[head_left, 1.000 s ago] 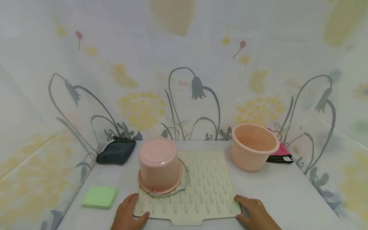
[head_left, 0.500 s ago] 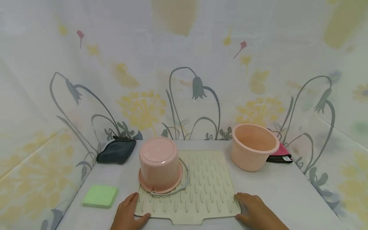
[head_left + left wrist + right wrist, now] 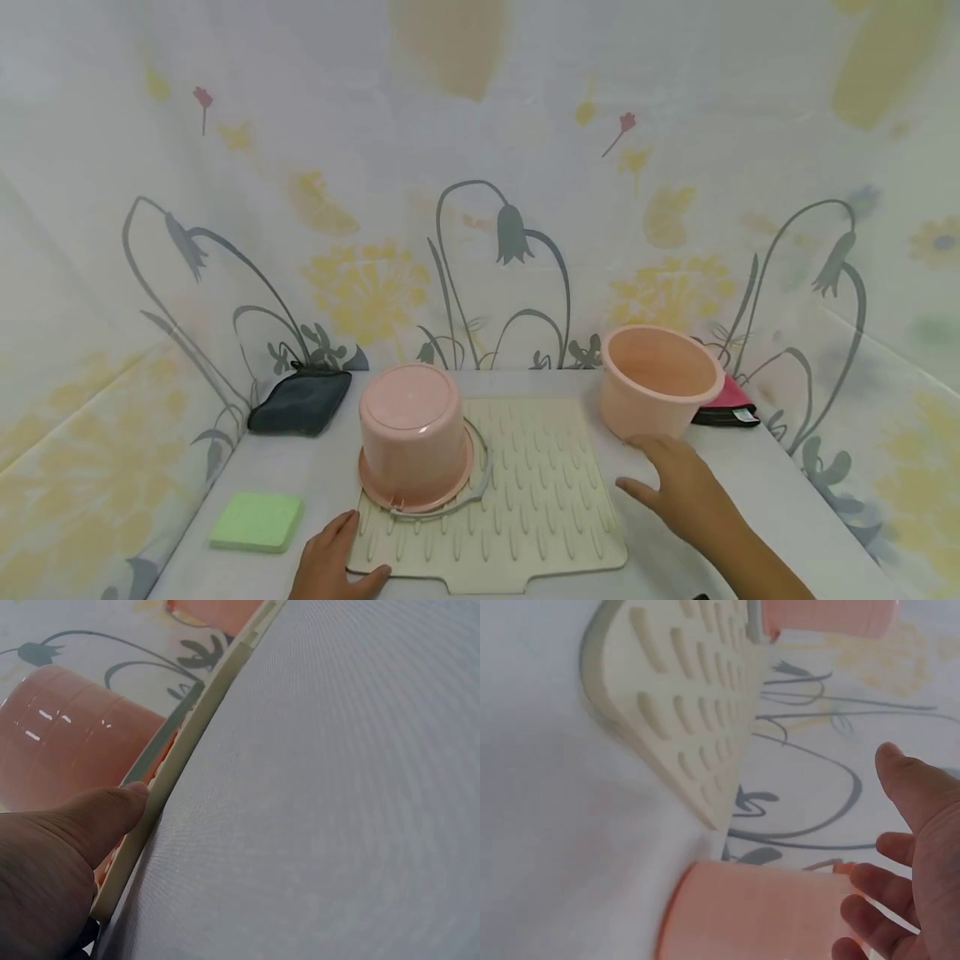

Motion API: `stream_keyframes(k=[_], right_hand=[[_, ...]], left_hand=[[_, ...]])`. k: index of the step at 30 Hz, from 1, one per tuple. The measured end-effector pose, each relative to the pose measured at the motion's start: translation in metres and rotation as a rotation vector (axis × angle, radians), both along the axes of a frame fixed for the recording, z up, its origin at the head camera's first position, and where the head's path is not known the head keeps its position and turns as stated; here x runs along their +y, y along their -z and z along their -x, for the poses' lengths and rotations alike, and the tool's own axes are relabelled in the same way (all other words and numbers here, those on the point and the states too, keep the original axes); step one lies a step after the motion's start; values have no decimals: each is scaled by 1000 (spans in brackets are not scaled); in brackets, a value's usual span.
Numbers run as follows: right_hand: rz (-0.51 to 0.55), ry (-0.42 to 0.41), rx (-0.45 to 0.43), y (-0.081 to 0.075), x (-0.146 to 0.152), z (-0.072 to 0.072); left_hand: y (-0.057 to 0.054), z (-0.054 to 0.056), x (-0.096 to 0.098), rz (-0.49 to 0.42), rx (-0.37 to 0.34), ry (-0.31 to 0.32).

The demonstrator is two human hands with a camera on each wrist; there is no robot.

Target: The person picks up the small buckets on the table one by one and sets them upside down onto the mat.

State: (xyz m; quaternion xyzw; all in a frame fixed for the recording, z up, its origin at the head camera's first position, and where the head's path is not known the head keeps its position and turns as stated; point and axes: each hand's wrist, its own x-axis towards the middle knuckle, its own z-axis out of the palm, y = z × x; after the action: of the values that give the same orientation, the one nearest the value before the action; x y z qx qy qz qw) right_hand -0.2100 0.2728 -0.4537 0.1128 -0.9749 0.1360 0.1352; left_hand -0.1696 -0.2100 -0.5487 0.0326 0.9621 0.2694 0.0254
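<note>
An upside-down pink pail [image 3: 411, 442] with a grey handle [image 3: 486, 475] stands on the left part of a cream ridged drain board [image 3: 540, 500]. My left hand [image 3: 330, 558] touches that board's near left corner, fingers along the side and thumb along the front edge. In the left wrist view, the thumb [image 3: 105, 817] rests at the board's rim. My right hand [image 3: 686, 492] is apart from the board, thumb and fingers spread, close in front of an upright peach pail [image 3: 637, 400]. The right wrist view shows nothing between the right hand's [image 3: 941, 877] fingers.
A green sponge-like block [image 3: 257, 521] lies left of the board. A dark zip pouch [image 3: 300, 402] sits at the back left. Behind the upright pail is a pink and black pouch [image 3: 727, 407]. A flower-printed curtain [image 3: 480, 275] closes off the back and sides.
My right hand has left the board's near right corner and moved forward to the upright pail, opening its fingers. The left hand stays at its corner.
</note>
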Motion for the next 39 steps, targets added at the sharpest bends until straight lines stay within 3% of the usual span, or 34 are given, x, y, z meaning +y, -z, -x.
stream_keyframes(k=[8, 15, 22, 27, 34, 39], right_hand=[[-51, -58, 254, -34, 15, 25], [-157, -139, 403, -44, 26, 51], [-301, -126, 408, -44, 32, 71], [-307, -101, 345, -40, 35, 85], [-283, -15, 153, -31, 39, 99], [-270, 21, 154, -25, 41, 104]], left_hand=[[2, -1, 0, -12, -27, -28], [1, 0, 2, 14, 1, -20], [1, 0, 2, 24, -7, -25], [1, 1, -1, 20, -31, -35], [2, 1, -3, 20, -14, -22], [2, 1, -1, 19, -1, -14]])
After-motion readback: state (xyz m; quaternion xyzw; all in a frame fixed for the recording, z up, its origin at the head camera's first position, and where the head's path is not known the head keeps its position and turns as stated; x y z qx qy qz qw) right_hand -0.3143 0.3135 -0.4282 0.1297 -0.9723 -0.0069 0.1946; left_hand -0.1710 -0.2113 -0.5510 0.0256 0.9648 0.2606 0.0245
